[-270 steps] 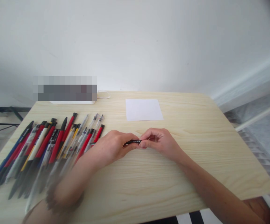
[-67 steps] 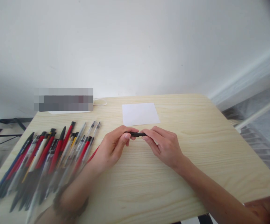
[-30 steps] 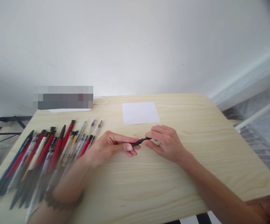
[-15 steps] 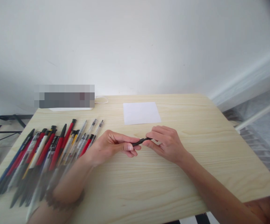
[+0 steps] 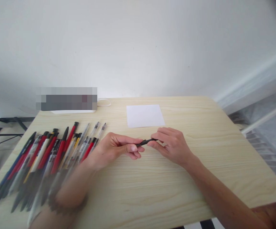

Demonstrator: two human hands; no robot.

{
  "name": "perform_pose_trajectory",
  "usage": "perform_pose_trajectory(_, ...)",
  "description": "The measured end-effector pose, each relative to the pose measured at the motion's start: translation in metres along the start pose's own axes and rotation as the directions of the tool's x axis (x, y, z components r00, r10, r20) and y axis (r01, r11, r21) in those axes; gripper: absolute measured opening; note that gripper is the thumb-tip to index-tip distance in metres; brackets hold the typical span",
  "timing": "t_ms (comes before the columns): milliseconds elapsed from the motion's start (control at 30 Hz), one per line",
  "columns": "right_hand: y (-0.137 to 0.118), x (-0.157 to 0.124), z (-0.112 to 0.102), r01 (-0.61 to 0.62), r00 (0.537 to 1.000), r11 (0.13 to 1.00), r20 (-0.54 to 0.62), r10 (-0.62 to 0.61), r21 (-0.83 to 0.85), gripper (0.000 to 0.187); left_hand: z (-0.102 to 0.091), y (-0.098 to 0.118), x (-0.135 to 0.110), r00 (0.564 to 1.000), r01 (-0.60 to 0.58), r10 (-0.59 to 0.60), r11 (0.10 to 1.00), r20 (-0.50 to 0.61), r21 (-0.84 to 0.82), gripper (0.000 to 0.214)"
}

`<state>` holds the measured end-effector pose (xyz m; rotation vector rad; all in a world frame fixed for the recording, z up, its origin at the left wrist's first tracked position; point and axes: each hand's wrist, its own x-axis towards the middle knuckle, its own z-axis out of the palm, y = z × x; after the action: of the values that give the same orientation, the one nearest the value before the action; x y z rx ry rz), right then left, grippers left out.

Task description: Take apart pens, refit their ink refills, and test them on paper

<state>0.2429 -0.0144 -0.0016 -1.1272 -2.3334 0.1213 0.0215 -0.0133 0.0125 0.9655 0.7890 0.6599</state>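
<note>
Between my two hands, above the middle of the table, is a slim black pen, partly covered by the fingers. My left hand pinches its left end between thumb and fingers. The thumb and forefinger of my right hand close on its right end. To the left lies a spread of pens in red, black, white, yellow and clear plastic; my left forearm hides part of them. Behind the hands a white sheet of paper lies flat.
At the back left of the wooden table stands a blurred-out dark object with a white base. A white cord loop lies beside it. The wall rises directly behind the table.
My right hand has shifted slightly to the right, and a little more of the black pen shows between the hands. The left hand holds nearly the same place.
</note>
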Motion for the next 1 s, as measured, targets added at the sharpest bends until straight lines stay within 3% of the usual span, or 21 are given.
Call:
perform_pose_trajectory(300, 0.001, 0.002, 0.000, -0.050, 0.999, 0.995, -0.017, 0.051, 0.086, 0.027, -0.004, 0.005, -0.004, 0.999, -0.038, 0.038, 0.994, 0.000, 0.107, 0.024)
perform_pose_trajectory(467, -0.002, 0.001, 0.003, -0.064, 0.998, 0.996, 0.009, 0.063, 0.057, 0.028, 0.001, 0.003, -0.002, 0.993, -0.034, 0.056, 0.978, -0.101, 0.207, 0.030)
perform_pose_trajectory(633, -0.006, 0.000, 0.005, -0.106, 0.994, 0.993, 0.026, 0.104, 0.054, 0.030, 0.009, 0.003, 0.001, 0.946, -0.085, 0.180, 0.940, -0.270, 0.330, 0.021)
perform_pose_trajectory(1000, -0.003, 0.000, 0.006, -0.189, 0.982, 0.971, 0.025, 0.187, 0.148, 0.027, 0.005, 0.000, 0.003, 0.918, -0.161, 0.260, 0.934, -0.300, 0.318, 0.017)
